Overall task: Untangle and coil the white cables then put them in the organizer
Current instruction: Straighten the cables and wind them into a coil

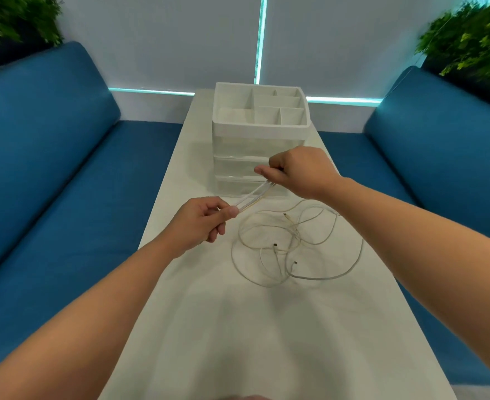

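A folded bundle of white cable [253,196] is stretched taut in the air between my two hands. My left hand [202,220] pinches its lower end, and my right hand [298,170] grips its upper end just in front of the organizer. More white cables [295,246] lie tangled in loose loops on the white table [238,327], below and right of the bundle, with several small plugs showing. The white organizer [259,131] stands at the far end of the table, with open compartments on top and clear drawers below.
Blue sofas [50,168] run along both long sides of the narrow table. Green plants [468,39] sit in the upper corners. A pale wall with a lit strip stands behind the organizer.
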Demonstrator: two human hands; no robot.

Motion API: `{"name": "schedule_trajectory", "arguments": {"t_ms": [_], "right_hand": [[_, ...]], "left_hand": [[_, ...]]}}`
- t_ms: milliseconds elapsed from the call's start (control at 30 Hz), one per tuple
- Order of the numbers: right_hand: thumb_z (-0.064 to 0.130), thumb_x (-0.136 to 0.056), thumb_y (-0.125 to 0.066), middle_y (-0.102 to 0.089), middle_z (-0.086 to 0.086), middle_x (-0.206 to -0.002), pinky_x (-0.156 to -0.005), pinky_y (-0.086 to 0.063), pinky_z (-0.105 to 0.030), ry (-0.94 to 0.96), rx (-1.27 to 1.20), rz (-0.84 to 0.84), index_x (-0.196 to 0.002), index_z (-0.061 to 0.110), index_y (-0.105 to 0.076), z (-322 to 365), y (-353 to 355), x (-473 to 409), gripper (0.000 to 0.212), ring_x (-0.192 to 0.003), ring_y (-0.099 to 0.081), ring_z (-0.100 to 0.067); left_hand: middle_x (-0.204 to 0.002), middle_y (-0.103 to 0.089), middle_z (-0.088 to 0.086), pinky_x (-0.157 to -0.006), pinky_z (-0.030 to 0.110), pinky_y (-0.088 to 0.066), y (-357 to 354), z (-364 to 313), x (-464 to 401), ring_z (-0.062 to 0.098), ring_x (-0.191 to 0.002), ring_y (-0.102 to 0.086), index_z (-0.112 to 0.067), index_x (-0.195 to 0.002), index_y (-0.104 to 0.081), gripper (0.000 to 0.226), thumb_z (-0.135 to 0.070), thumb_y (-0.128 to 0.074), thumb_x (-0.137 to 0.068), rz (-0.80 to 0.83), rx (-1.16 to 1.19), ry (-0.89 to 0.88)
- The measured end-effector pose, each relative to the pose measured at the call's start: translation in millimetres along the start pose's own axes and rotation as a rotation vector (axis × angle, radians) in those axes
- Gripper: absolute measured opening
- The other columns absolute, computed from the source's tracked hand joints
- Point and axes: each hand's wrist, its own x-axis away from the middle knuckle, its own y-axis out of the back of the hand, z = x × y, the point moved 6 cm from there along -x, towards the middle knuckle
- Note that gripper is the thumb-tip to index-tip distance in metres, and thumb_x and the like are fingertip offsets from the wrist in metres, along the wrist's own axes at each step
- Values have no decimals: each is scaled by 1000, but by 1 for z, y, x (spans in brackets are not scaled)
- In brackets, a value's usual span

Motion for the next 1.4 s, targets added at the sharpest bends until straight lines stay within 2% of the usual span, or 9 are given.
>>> {"name": "schedule_trajectory", "arguments": {"t_ms": [233, 367, 767, 900, 1033, 1133, 1200, 1267, 1400], "right_hand": [[54, -99, -35, -53, 2, -56, -56, -43, -31, -7, 31, -47, -70, 19, -60, -11, -1, 10, 52, -55, -52, -19], [53, -99, -33, -55, 2, -58, -55, -39, -30, -23, 68, -82, -69, 21, -58, -19, -2, 16, 51, -56, -52, -20], [50, -101, -29, -60, -3, -60, -56, -42, -31, -130, -46, -160, -66, 21, -59, -28, 8, 2, 55, -59, -56, -23], [49, -101, -31, -57, 0, -56, -55, -42, -29, -38, -93, -188, -64, 20, -57, -1, 28, -11, 54, -51, -50, -15], [46, -102, -31, -49, 6, -54, -52, -35, -28, 49, -19, -140, -57, 27, -44, 33, 39, -18, 50, -51, -46, -12], [42, -103, -29, -51, 7, -58, -51, -25, -24, 69, 28, -121, -63, 23, -48, 50, 38, -23, 48, -52, -45, -10], [42, -104, -27, -59, 4, -67, -52, -29, -26, 37, -8, -120, -73, 20, -55, 51, 37, -24, 46, -60, -52, -14], [42, -104, -26, -58, 3, -67, -51, -32, -27, 1, -93, -115, -75, 19, -56, 46, 37, -24, 48, -62, -53, -16], [45, -103, -23, -59, 1, -70, -59, -39, -32, 15, -81, -76, -81, 15, -62, 40, 35, -17, 54, -66, -55, -19]], "left_hand": [[-53, -47, -8, -59, 28, -35, -10, 1, -2, 11, -53, -41, -11, -64, -53, 58, -62, -54, -90, -83, -307, 12], [-57, -33, -11, -51, 17, -26, -21, -3, 2, 5, -50, -30, -11, -71, -40, 50, -53, -42, -98, -36, -289, -60], [-57, -44, -15, -56, 18, -34, -11, 11, 8, 3, -53, -39, -15, -92, -61, 43, -52, -41, -97, -72, -194, -43], [-78, -67, 1, -72, 26, -43, -12, 5, 9, 11, -70, -58, -31, -114, -58, 56, -67, -22, -92, 11, -143, 29], [-101, -75, -4, -97, 32, -26, -13, -23, -3, 7, -107, -61, -25, -114, -68, 84, -70, -2, -88, 37, -98, 96], [-90, -77, 3, -96, 30, -44, -13, -65, -16, 11, -92, -72, -13, -101, -71, 83, -64, -6, -97, -69, 35, -23], [-68, -72, 4, -74, 24, -56, -11, -87, -22, 13, -67, -71, -10, -84, -68, 75, -58, -13, -102, -173, 75, -69], [-52, -58, -6, -56, 18, -48, -11, -97, -24, 6, -48, -54, -13, -70, -60, 68, -56, -19, -103, -248, 52, -82], [-57, -47, -7, -58, 25, -35, -5, -95, -20, 2, -49, -40, -16, -61, -51, 60, -57, -33, -100, -319, -66, -149]]}}
